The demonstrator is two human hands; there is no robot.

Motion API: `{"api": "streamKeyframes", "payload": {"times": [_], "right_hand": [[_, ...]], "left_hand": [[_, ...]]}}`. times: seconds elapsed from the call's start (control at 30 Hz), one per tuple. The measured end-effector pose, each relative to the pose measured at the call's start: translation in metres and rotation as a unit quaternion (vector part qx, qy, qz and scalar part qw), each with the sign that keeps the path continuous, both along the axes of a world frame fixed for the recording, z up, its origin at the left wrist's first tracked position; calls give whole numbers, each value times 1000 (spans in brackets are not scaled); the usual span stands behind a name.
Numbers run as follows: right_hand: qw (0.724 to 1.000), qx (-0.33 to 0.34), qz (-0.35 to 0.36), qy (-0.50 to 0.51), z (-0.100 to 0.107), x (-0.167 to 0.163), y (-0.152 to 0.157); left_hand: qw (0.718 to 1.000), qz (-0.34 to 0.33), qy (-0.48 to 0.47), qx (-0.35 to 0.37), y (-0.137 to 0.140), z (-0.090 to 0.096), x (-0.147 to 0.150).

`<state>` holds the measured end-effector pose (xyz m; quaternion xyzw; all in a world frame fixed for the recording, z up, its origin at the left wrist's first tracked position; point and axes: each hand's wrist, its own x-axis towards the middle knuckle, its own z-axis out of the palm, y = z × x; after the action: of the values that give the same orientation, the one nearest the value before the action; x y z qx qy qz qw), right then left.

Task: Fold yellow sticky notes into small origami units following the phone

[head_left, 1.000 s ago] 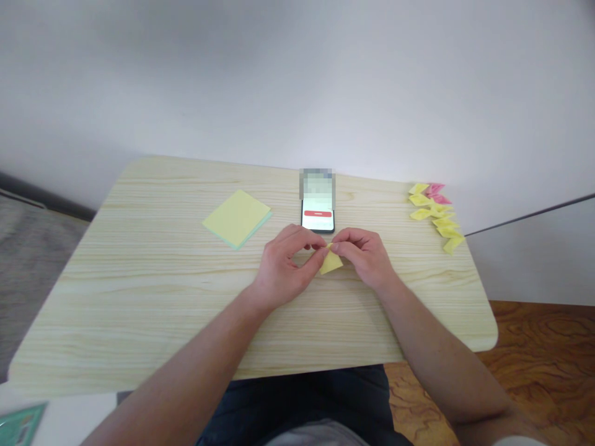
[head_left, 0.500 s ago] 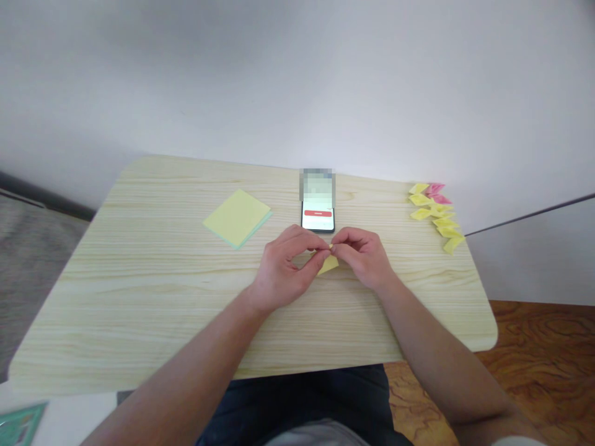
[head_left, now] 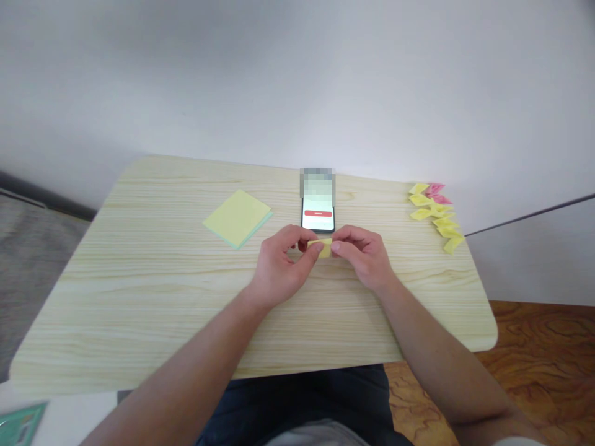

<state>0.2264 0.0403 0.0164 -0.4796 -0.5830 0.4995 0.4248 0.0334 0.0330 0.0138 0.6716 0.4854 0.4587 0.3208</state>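
A small folded piece of yellow paper (head_left: pixel 326 249) is held up between both hands, just in front of the phone. My left hand (head_left: pixel 286 263) pinches its left side, thumb on the near face and fingers behind. On its right end, my right hand (head_left: pixel 362 254) grips it between thumb and forefinger. Parts of the paper are covered by the fingertips, so its exact folds cannot be made out. The phone (head_left: pixel 318 222) lies lit on the table with a red bar on its screen, right beyond the fingers.
Left of the phone lies a stack of square paper (head_left: pixel 237 217), yellow on top with green below. Several folded yellow paper pieces (head_left: pixel 421 214) and pink ones (head_left: pixel 437 192) line the right edge of the wooden table (head_left: pixel 139 279). A wall (head_left: pixel 297 80) rises behind.
The yellow paper has been tilted up and now shows a straight top edge. My fingertips have moved apart, the left hand shifting slightly left.
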Motion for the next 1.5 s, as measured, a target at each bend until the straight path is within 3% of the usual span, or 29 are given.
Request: {"api": "streamKeyframes", "payload": {"times": [0.17, 0.37, 0.5, 1.5], "right_hand": [[999, 32, -4, -14, 1, 0, 0], [997, 76, -13, -28, 3, 0, -1], [995, 91, -12, -30, 4, 0, -1], [997, 69, -18, 0, -1, -1, 2]], "left_hand": [[1000, -5, -4, -1, -1, 1, 0], [993, -26, -96, -67, 2, 1, -6], [990, -25, -120, -73, 3, 0, -7], [990, -11, -142, -20, 3, -4, -2]]}}
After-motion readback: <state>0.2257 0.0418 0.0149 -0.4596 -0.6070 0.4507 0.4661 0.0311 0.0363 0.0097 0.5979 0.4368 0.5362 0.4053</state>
